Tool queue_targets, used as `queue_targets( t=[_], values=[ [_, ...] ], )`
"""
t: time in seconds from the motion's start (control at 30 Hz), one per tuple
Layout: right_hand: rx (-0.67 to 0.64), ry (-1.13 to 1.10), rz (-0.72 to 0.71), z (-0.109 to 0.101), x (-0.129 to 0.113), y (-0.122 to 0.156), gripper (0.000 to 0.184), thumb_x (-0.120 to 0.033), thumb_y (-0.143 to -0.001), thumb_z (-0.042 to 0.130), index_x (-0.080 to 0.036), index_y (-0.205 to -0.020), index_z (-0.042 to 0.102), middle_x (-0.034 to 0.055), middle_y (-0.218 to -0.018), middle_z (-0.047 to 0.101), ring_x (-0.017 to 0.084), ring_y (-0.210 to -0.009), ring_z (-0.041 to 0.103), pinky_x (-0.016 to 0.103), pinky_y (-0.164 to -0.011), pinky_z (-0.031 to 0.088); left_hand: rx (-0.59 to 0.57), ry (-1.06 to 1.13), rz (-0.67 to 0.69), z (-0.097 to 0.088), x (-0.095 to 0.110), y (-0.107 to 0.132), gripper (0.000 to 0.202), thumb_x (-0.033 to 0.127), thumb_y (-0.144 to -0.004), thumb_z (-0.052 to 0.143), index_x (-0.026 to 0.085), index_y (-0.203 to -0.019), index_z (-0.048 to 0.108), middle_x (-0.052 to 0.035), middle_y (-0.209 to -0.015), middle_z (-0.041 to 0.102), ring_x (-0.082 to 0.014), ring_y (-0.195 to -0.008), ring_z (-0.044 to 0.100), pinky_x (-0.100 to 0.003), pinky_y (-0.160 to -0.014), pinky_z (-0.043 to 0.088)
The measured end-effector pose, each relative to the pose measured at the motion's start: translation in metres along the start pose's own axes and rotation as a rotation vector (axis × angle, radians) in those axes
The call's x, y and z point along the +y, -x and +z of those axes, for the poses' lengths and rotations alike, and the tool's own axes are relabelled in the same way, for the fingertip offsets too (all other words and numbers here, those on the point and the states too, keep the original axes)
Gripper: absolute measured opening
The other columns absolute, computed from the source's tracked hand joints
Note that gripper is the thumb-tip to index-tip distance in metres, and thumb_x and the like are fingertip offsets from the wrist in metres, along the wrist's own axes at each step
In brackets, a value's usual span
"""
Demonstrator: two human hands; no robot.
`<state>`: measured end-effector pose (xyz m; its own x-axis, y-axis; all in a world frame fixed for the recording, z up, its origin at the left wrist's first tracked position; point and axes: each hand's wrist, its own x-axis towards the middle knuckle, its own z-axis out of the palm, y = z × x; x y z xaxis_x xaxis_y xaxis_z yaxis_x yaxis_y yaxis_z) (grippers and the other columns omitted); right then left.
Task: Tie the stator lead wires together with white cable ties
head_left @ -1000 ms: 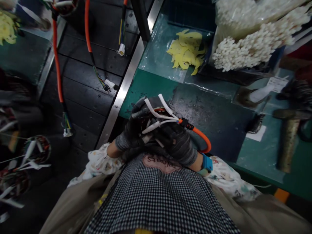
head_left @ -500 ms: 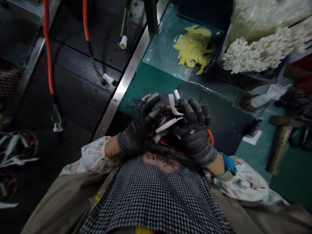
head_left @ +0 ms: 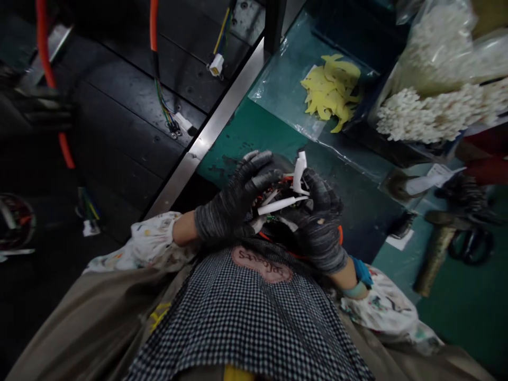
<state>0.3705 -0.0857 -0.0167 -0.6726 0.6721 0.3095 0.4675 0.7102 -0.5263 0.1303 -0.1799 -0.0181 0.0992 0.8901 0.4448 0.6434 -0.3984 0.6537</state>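
Note:
Both of my hands wear dark grey gloves and meet in front of my chest over the green bench's edge. My left hand (head_left: 234, 203) curls its fingers around a dark round part with white sleeved leads (head_left: 282, 203) sticking out of it. My right hand (head_left: 319, 225) grips the same part from the right side, one white lead standing up between its fingers. A short piece of the orange cable (head_left: 340, 235) shows behind my right wrist. The part itself is mostly hidden by my fingers.
A pile of yellow paper slips (head_left: 331, 92) lies on clear plastic at the back. White tubes (head_left: 431, 114) fill a bag at the right. A hammer-like tool (head_left: 434, 254) and scissors (head_left: 474, 243) lie on the green bench (head_left: 246, 132). Orange cables (head_left: 51, 84) with connectors lie on the black conveyor.
The orange cable that arced out to the right is now tucked behind my right hand. My right hand's fingers have come up over the part. The view has swung left.

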Motion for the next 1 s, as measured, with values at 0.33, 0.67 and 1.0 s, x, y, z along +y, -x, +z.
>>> queue_targets(
  t=[0.33, 0.67, 1.0],
  values=[
    [0.047, -0.017, -0.128, -0.015, 0.021, 0.004, 0.028, -0.030, -0.111, 0.076, -0.031, -0.138, 0.081, 0.0148, -0.174, 0.063, 0.040, -0.147, 0.071, 0.064, -0.115, 0.069, 0.069, -0.145, -0.200, 0.031, 0.013, 0.000, 0.082, 0.076, -0.115, 0.057, 0.027, -0.177, 0.036, -0.0195, -0.192, 0.029, -0.0410, -0.182, 0.030, -0.068, -0.144, 0.043],
    [0.016, -0.093, -0.244, -0.019, 0.067, -0.007, 0.015, -0.033, -0.104, 0.082, -0.025, -0.116, 0.087, 0.0158, -0.174, 0.058, 0.037, -0.145, 0.071, 0.055, -0.116, 0.068, 0.031, -0.078, -0.060, 0.026, 0.019, -0.036, 0.082, 0.045, -0.108, 0.072, 0.032, -0.181, 0.038, -0.0157, -0.184, 0.043, -0.0423, -0.177, 0.038, -0.070, -0.148, 0.032],
    [-0.020, -0.063, -0.188, -0.012, 0.070, 0.001, 0.021, -0.034, -0.101, 0.087, -0.027, -0.120, 0.088, 0.0146, -0.172, 0.062, 0.039, -0.146, 0.069, 0.062, -0.119, 0.067, -0.010, -0.094, -0.043, 0.024, 0.018, -0.037, 0.095, 0.038, -0.100, 0.077, 0.028, -0.183, 0.032, -0.0195, -0.187, 0.037, -0.0461, -0.177, 0.036, -0.073, -0.148, 0.028]
  ],
)
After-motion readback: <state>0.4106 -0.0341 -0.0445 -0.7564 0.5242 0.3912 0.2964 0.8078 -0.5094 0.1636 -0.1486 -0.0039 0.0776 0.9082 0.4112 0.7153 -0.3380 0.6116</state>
